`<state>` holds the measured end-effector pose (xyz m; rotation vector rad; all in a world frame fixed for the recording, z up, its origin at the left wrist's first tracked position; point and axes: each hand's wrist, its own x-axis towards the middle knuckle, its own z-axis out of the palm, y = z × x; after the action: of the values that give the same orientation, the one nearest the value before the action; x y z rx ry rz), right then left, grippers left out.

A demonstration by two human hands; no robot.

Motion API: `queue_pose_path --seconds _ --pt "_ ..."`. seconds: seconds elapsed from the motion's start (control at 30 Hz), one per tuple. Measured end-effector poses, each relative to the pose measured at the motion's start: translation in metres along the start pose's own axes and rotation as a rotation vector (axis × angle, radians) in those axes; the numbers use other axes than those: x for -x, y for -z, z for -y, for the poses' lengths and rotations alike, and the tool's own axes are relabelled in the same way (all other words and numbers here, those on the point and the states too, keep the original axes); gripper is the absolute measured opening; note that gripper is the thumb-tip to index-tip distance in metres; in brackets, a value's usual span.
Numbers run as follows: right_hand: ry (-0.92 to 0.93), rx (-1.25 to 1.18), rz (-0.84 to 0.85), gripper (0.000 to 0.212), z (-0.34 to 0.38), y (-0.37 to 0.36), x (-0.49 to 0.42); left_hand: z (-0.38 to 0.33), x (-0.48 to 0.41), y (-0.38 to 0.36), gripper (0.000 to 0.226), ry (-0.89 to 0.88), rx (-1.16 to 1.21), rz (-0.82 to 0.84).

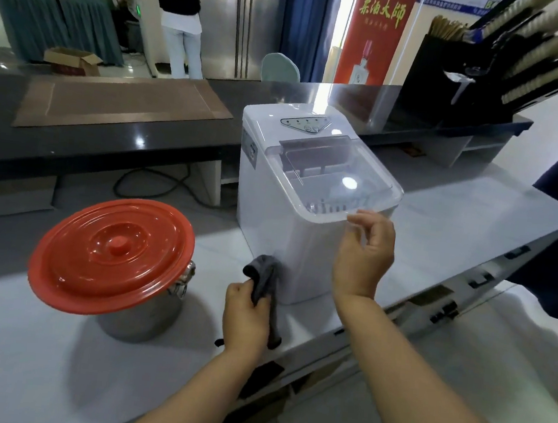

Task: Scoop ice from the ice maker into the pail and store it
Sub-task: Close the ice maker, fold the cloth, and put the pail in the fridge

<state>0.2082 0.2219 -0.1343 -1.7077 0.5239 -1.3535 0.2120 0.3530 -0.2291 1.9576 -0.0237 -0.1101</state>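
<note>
Pale grey tabletop [31, 357] is carrying the white plastic ice maker [270, 210]; right hand [364, 254] fingers [356, 219], loosely curled, are touching its clear, stiff, probably light lid's [336, 179] front lip. Left hand [245, 318] is clutching a dark soft cloth [268, 286]; beyond it, the red-lidded steel pail [142, 321].

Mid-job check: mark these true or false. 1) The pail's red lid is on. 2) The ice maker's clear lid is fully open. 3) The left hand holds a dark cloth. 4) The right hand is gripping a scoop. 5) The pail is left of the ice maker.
1) True: the red lid sits on the pail.
2) False: the clear lid is down on the ice maker.
3) True: the left hand grips the dark cloth.
4) False: the right hand holds nothing, fingers at the clear lid's front edge.
5) True.
</note>
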Motion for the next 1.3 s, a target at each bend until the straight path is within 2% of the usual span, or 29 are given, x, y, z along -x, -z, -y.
queue_pose_path --seconds 0.07,0.13,0.23,0.27,0.33,0.5,0.57,0.63,0.7,0.77,0.83,0.9,0.97,1.1,1.2,1.3 --pt "-0.017 0.086 0.002 0.025 -0.011 0.015 0.027 -0.002 0.003 0.002 0.010 0.029 -0.002 -0.023" --pt "-0.056 0.119 0.087 0.029 -0.018 0.027 0.053 -0.005 0.006 0.003 0.012 0.039 0.045 -0.030" --pt "-0.408 0.053 0.490 0.022 -0.015 0.031 0.075 -0.014 0.010 0.001 0.007 0.055 0.200 -0.005" --pt "-0.530 0.010 0.609 0.028 -0.013 0.031 0.078 -0.019 0.014 -0.002 0.009 0.054 0.242 0.017" --pt "-0.680 -0.118 0.697 0.039 -0.013 0.026 0.082 -0.029 0.023 -0.009 0.015 0.053 0.342 0.062" --pt "-0.774 -0.238 0.539 0.019 -0.031 0.035 0.076 -0.037 0.039 -0.011 0.046 0.150 0.618 0.302" --pt "-0.775 -0.206 0.479 0.014 -0.040 0.044 0.071 -0.039 0.034 -0.006 0.046 0.190 0.633 0.335" --pt "-0.749 -0.168 0.422 0.014 -0.046 0.052 0.065 -0.048 0.025 -0.001 0.036 0.184 0.623 0.248" --pt "-0.705 -0.162 0.312 0.016 -0.049 0.059 0.055 -0.063 0.007 0.004 0.023 0.069 0.588 0.125" --pt "-0.671 -0.125 0.132 0.012 -0.050 0.065 0.039 -0.078 -0.014 0.011 0.014 -0.071 0.506 0.042" --pt "-0.660 -0.096 -0.089 0.014 -0.048 0.069 0.020 -0.095 -0.034 0.015 0.036 -0.142 0.457 0.023" --pt "-0.651 -0.105 -0.222 0.016 -0.046 0.067 -0.001 -0.113 -0.052 0.016 0.055 -0.166 0.435 0.052" --pt "-0.645 -0.107 -0.241 0.012 -0.044 0.058 -0.019 -0.127 -0.066 0.015 0.050 -0.150 0.409 0.096" --pt "-0.627 -0.105 -0.201 0.020 -0.043 0.033 -0.031 -0.136 -0.080 0.014 0.030 -0.064 0.390 0.172" --pt "-0.636 -0.108 -0.162 0.036 -0.040 0.018 -0.020 -0.134 -0.082 0.015 0.032 -0.086 0.406 0.194" --pt "-0.640 -0.099 -0.178 0.039 -0.030 0.008 0.000 -0.132 -0.082 0.015 0.035 -0.098 0.428 0.196"
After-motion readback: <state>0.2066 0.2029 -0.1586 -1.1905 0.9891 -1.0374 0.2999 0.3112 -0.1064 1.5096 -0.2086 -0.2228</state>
